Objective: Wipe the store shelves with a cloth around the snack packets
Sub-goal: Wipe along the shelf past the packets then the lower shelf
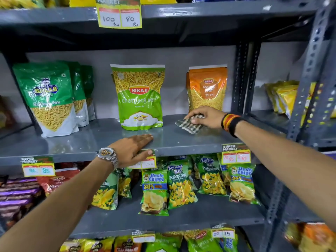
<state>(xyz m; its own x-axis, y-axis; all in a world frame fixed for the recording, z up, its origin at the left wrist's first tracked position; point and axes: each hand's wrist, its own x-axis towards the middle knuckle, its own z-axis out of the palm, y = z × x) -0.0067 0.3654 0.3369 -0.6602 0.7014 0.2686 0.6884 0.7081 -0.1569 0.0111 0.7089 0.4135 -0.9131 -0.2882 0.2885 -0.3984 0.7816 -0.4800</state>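
Item: grey metal shelf (pixel 91 140), middle tier, under wiping. Right hand (pixel 205 117) lay palm-down with fingers spread over a checked cloth (pixel 188 125), pressing it flat to the shelf just in front of the orange packet (pixel 207 88), apparently to work the bare strip without shifting stock. Left hand (pixel 133 148) rested flat and empty on the shelf's front edge, thumb over a price tag (pixel 145 161), likely as a brace. Green Bikaji packet (pixel 139 95) stood upright between both hands, untouched.
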